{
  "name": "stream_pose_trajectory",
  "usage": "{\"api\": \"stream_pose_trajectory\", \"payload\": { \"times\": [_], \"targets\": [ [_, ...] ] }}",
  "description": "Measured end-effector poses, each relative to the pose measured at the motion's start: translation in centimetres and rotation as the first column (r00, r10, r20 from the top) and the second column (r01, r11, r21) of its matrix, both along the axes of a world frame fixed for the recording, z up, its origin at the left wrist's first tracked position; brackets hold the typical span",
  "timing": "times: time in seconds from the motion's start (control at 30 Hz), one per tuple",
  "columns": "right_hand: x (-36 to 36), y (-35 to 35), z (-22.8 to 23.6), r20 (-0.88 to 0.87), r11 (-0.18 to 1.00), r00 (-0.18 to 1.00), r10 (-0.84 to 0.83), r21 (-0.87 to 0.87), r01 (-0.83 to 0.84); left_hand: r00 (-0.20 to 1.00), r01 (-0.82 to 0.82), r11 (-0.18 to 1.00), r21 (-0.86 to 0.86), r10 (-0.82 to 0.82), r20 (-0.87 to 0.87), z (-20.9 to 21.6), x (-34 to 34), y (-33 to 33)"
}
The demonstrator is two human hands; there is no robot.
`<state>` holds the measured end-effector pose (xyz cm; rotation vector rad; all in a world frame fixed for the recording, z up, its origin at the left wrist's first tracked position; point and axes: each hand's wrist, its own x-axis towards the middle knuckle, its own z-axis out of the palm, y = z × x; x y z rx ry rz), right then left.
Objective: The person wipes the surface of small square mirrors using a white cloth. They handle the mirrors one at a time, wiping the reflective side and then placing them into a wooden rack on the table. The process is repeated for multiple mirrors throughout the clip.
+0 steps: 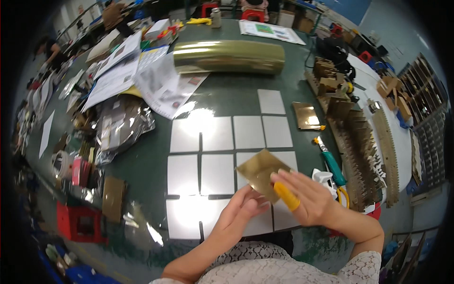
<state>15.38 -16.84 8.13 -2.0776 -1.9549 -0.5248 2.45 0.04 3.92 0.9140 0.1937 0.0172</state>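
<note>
Head view first: what are the two hands doing?

— Both meet over the near edge of the green table (156,170). The right hand (309,201) grips a gold foil square (261,173) by its near right corner, and one of its fingers wears a yellow finger cot (287,196). The left hand (241,208) pinches the same sheet's near edge from below, fingers curled.

— Where does that sheet sit?

— Tilted, lifted above a grid of white square cards (217,161) laid flat on the table, over the right part of the grid.

— And around it?

— A big roll of gold foil (229,57) lies far across the table. Another gold sheet (307,116) rests right of the cards. A green-handled tool (331,163) lies near the right hand, and papers (127,71) are heaped far left.
</note>
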Motion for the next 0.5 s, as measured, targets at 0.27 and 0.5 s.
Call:
{"api": "stream_pose_trajectory", "payload": {
  "times": [0.27,0.5],
  "targets": [
    [-4.5,-1.6,-0.4,-0.389,0.996,0.917,-0.085,-0.02,0.084,0.998,0.061,0.997,0.051,-0.059,-0.03,-0.5,-1.6,-0.1],
    [-3.1,-1.5,0.2,-0.777,0.947,0.617,-0.128,0.088,0.308,0.951,0.292,0.95,0.107,-0.277,-0.135,0.4,-2.9,-0.2]
  ]
}}
